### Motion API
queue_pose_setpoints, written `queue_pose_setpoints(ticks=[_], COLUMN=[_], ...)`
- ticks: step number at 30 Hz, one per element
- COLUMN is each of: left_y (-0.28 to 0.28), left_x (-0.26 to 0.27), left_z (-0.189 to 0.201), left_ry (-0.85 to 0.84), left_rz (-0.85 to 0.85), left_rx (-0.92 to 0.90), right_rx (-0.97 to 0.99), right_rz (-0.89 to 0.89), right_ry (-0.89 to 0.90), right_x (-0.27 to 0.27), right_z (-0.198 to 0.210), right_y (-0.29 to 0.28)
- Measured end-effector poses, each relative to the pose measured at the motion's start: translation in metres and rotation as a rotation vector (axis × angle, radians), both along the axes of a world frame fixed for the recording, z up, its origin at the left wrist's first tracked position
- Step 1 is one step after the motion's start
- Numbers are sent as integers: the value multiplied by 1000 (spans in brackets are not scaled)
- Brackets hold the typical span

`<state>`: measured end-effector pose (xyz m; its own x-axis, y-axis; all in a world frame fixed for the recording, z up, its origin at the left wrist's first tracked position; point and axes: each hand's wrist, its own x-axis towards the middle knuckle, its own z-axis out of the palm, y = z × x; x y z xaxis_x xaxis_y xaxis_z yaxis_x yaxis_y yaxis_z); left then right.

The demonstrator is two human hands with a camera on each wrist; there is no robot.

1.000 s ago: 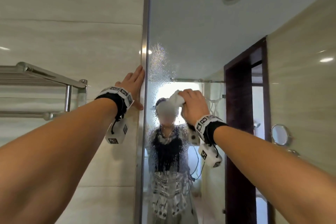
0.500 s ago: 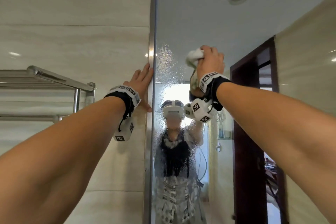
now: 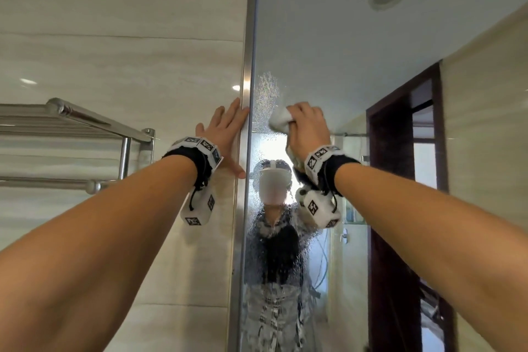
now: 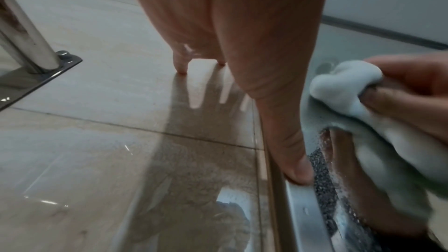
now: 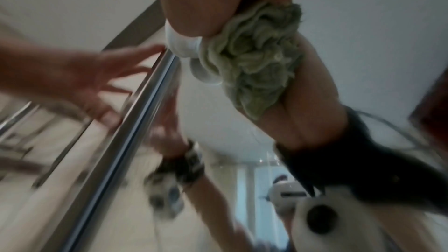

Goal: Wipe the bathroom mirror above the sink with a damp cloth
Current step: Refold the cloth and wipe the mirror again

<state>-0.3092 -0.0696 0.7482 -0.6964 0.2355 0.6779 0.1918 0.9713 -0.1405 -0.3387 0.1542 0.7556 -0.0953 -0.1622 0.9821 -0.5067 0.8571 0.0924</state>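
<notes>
You are bringing your right hand [image 3: 307, 126], bunched around the cloth [image 3: 280, 120], back down and left against the mirror [image 3: 343, 37] onto the droplet strip, while your left hand [image 3: 225, 134] stays spread flat on the wall.

No legible text or labels anywhere.
</notes>
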Motion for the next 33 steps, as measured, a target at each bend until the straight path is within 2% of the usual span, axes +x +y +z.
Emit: queue_pose_setpoints(ticks=[5,7,10,11,14,18,20,23,26,33], left_y=[1,1,-1,-3,-5,-9,-11,-13,-12,-13], left_x=[4,7,11,11,9,5,4,-1,-3,-6], left_z=[-4,-6,-6,-4,5,13,13,13,13,13], left_ry=[-28,-59,-54,-40,-40,-72,-69,-56,-55,-61], left_rz=[20,28,51,50,43,38,28,17,21,28], left_rx=[24,22,5,9,49,48,54,39,38,36], right_rx=[303,337,214,144,-116,-338,-393,-441,-430,-132], right_rz=[-84,-104,14,19,-11,-82,-141,-170,-149,-61], right_ry=[-63,-113,-212,-174,-40,8,-33,-122,-116,-76], right_x=[4,9,23,27,30,23,21,17,17,12], right_z=[-75,-82,-53,-39,7,64,83,107,121,131], right_y=[-2,-2,0,0,5,5,3,-9,-27,-55])
